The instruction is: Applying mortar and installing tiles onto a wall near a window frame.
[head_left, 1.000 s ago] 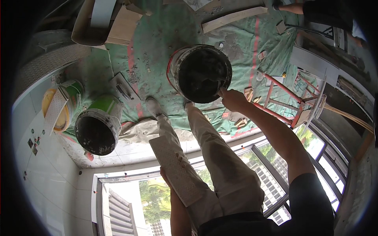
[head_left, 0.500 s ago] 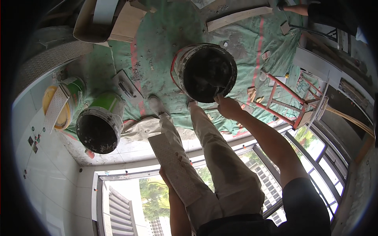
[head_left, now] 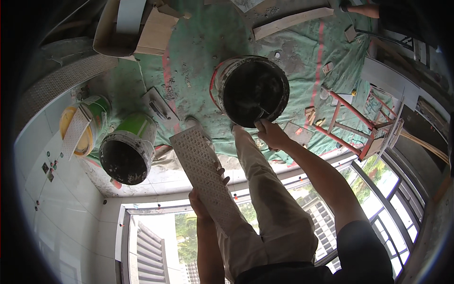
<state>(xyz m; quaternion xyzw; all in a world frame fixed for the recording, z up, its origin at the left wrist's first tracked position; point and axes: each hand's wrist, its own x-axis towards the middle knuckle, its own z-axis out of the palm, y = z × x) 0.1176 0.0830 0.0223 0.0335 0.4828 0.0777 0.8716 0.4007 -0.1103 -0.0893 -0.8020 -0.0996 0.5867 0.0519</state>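
Observation:
My left hand [head_left: 200, 204] is closed around a long narrow tile [head_left: 202, 177], with fingertips showing past its right edge. The tile's dimpled back faces up, in front of my left leg. My right hand [head_left: 273, 136] is at the near rim of a large bucket [head_left: 219, 85] whose inside is dark. It grips the handle of a tool, seemingly a trowel [head_left: 263, 113], whose blade reaches into the bucket and is hard to make out.
To the left stand a green-and-white bucket [head_left: 135, 126] and another with a tile strip [head_left: 78, 132] against it. A plastering trowel [head_left: 160, 109] lies on the green sheet [head_left: 196, 42]. On the right is a red-framed stool [head_left: 351, 110]; another person's arm [head_left: 364, 10] shows at far right.
The tile has risen away from my lap, and its dimpled back now shows more plainly. My right hand stays by the bucket rim, its wrist slightly turned. The view has shifted a little.

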